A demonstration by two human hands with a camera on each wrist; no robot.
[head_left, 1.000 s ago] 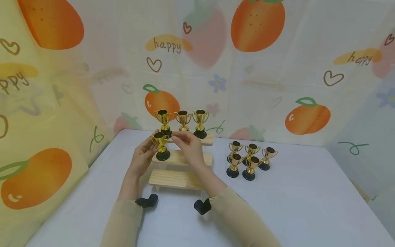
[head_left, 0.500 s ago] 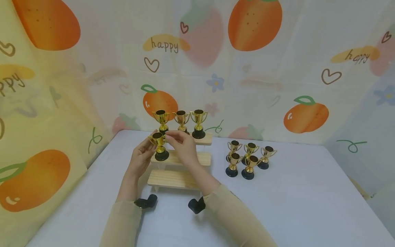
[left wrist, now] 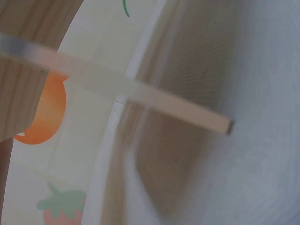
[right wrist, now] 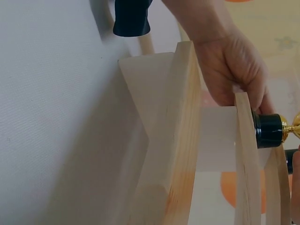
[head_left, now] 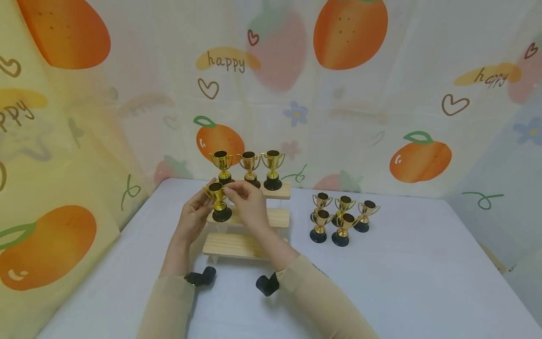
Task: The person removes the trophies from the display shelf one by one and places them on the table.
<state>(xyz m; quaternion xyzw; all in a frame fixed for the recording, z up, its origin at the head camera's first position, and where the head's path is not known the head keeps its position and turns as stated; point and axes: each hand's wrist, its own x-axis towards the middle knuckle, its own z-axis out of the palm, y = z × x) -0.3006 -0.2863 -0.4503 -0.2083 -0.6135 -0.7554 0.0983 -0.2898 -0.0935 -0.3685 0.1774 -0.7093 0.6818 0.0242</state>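
The right hand (head_left: 251, 202) pinches the right handle of a small, shiny gold plastic-looking trophy cup with a round black base (head_left: 219, 194) between thumb and forefinger. The left hand (head_left: 194, 214) is at the cup's left side, its fingers bent and partly hidden by the cup; whether they grip it or only touch it, I cannot tell. The cup is upright at the left end of the middle board (head_left: 277, 218) of a three-step stand of pale wood (head_left: 235, 246) with whitish side supports.

Beige long sleeves (head_left: 326, 301) cover the forearms, and a black device (head_left: 202, 277) sits at each wrist. Behind the cup, three similar trophies (head_left: 249, 162) stand in a row on the top board (head_left: 281, 193), the middle one pinker than its neighbours. To the right of the stand, five more trophies (head_left: 345, 221) stand close together on the white-covered desk (head_left: 406, 282), two in front and three behind. A pale cloth backdrop (head_left: 360, 103) printed with oranges, strawberries, hearts and "happy" hangs beyond.
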